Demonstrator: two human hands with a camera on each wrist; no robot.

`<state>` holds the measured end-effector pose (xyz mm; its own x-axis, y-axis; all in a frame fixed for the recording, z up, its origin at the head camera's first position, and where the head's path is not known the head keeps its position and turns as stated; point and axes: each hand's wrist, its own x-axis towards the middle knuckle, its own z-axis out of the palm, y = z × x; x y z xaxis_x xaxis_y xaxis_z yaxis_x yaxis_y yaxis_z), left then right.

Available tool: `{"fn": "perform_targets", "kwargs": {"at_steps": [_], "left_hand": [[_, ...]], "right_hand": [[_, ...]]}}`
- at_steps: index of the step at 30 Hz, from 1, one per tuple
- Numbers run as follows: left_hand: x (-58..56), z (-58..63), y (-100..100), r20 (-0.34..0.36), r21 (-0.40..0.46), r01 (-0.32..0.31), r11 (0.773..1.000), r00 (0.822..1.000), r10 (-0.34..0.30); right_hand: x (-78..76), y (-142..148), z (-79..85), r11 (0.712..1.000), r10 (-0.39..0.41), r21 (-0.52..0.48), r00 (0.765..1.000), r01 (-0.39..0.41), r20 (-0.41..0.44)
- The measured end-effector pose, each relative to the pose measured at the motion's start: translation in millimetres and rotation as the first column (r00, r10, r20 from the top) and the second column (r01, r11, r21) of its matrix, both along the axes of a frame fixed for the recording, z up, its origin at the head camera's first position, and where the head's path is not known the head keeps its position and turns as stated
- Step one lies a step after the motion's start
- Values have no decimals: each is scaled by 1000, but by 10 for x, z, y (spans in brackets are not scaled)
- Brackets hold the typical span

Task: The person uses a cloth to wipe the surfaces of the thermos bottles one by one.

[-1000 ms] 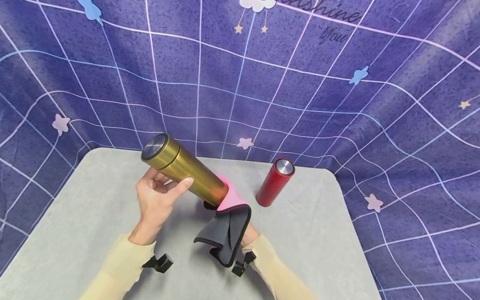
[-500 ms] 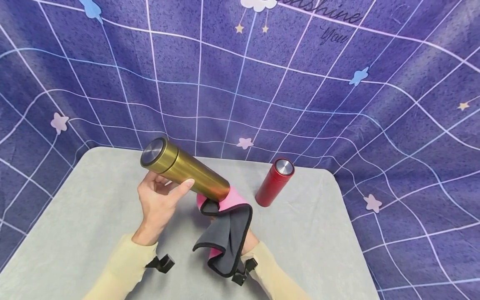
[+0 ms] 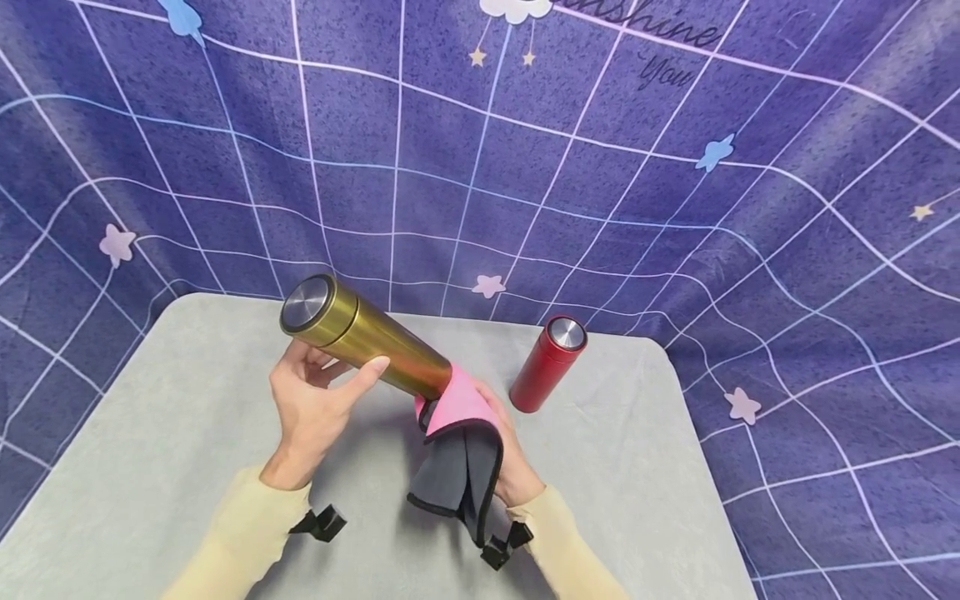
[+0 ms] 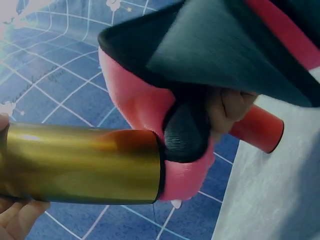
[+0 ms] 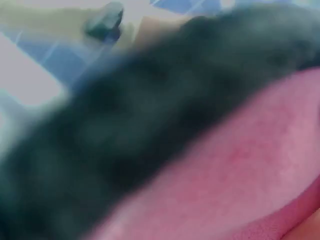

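Note:
A gold thermos bottle (image 3: 390, 346) with a silver-topped lid is held tilted above the table, its lid end up and to the left. My left hand (image 3: 311, 408) grips it near the lid, thumb along the near side. Around its lower end lies a cloth (image 3: 457, 408), pink on one face and dark grey on the other, edged in black. My right hand (image 3: 513, 450) holds that cloth at the bottle's base; the cloth hides most of its fingers. In the left wrist view the cloth (image 4: 145, 100) presses at the base of the bottle (image 4: 85, 165). Cloth fills most of the right wrist view.
A red thermos bottle (image 3: 547, 364) with a silver top stands upright on the grey-white table (image 3: 622, 500), right of the cloth. Behind the table hangs a purple-blue curtain (image 3: 420, 200) with a grid and stars. Black wrist cameras (image 3: 320, 523) sit below both hands.
My right hand and the cloth have shifted around the bottle's lower end, and more of the hand's back shows now. The gold bottle dipped slightly at the lid; the red bottle stays put.

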<state>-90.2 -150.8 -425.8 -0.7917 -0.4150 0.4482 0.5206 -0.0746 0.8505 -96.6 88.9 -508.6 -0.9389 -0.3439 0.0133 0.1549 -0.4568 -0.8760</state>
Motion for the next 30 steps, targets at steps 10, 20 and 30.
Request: {"fn": "perform_targets", "kwargs": {"at_steps": [10, 20, 30], "left_hand": [[65, 41, 15, -6, -27, -18, 999, 1000, 18], [132, 0, 21, 31, -125, -41, 991, 998, 45], [132, -75, -3, -109, -78, 31, 996, 993, -40]], "right_hand": [[-147, -29, 365, 663, -75, 488, 699, 567, -711], [-374, 92, 613, 449, 395, 451, 281, 772, -875], [-547, 123, 645, 471, 481, 511, 276, 719, -832]]}}
